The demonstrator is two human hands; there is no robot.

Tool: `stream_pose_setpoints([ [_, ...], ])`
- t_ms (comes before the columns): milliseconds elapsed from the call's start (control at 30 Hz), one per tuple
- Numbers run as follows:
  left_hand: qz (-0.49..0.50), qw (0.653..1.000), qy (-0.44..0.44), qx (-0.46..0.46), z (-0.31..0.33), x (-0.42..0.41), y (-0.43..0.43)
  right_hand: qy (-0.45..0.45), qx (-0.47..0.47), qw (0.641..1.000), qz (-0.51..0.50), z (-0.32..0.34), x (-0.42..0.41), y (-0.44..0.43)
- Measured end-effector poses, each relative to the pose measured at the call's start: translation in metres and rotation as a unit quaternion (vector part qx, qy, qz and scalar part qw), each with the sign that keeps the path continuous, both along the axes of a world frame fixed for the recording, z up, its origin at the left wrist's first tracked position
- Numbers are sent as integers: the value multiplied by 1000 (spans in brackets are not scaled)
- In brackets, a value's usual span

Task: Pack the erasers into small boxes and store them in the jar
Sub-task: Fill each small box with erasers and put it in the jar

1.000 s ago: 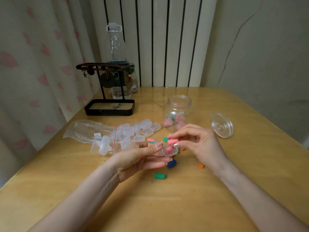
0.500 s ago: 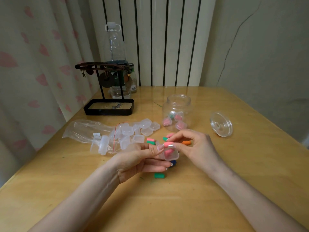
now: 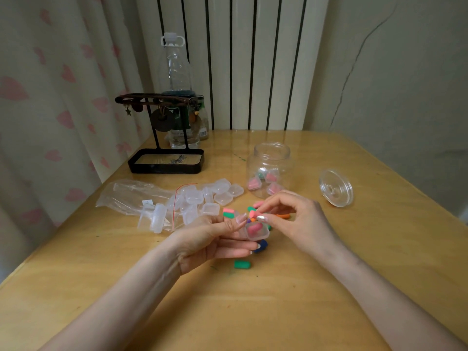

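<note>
My left hand (image 3: 215, 243) holds a small clear box (image 3: 255, 231) with a pink eraser inside it. Just above the box, my right hand (image 3: 295, 219) pinches a second pink eraser (image 3: 252, 214) between thumb and fingers. Loose erasers lie on the table around the hands: a green one (image 3: 242, 264), a dark blue one (image 3: 262, 245), an orange one (image 3: 283, 216) and a pink-and-green pair (image 3: 228, 213). The open clear jar (image 3: 270, 168) stands behind them with several filled boxes inside. Its lid (image 3: 336, 187) lies to the right.
A pile of empty small boxes (image 3: 202, 198) and a clear plastic bag (image 3: 131, 196) lie at left. A black jewellery stand (image 3: 166, 158) and a tall plastic bottle (image 3: 177, 79) stand at the back left. The wooden table (image 3: 253, 312) ends at a wall on the right.
My right hand has brought the pink eraser down and left to the box's opening. A pink eraser now lies inside the box. My left hand has kept its hold.
</note>
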State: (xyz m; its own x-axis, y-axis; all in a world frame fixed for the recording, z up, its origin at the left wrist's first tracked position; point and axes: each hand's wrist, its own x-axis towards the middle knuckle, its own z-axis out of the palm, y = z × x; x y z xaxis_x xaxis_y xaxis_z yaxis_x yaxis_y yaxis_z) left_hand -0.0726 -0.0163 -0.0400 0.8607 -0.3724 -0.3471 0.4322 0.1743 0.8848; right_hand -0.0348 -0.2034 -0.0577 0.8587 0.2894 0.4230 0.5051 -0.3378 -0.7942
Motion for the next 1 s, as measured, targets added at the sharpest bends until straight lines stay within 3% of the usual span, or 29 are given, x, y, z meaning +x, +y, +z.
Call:
stream_pose_setpoints([
  [133,4,1000,5,0,1,1,-1,-12,-24,999,28,6,2,-6],
  [300,20,1000,5,11,1,0,-1,-22,-160,986,38,1,2,-9],
  [433,12,999,-4,36,-1,-1,-1,-31,-173,984,24,-2,0,-5],
  [633,26,996,-45,76,-1,-2,-3,79,-59,993,65,15,-5,-9],
  [800,107,968,-148,173,0,-1,-1,41,25,994,-102,14,8,-18],
  [900,160,944,-198,208,-1,4,4,44,-43,984,-168,7,19,-33],
  [1000,196,930,-226,213,1,7,7,40,-156,976,-144,-9,23,-30],
])
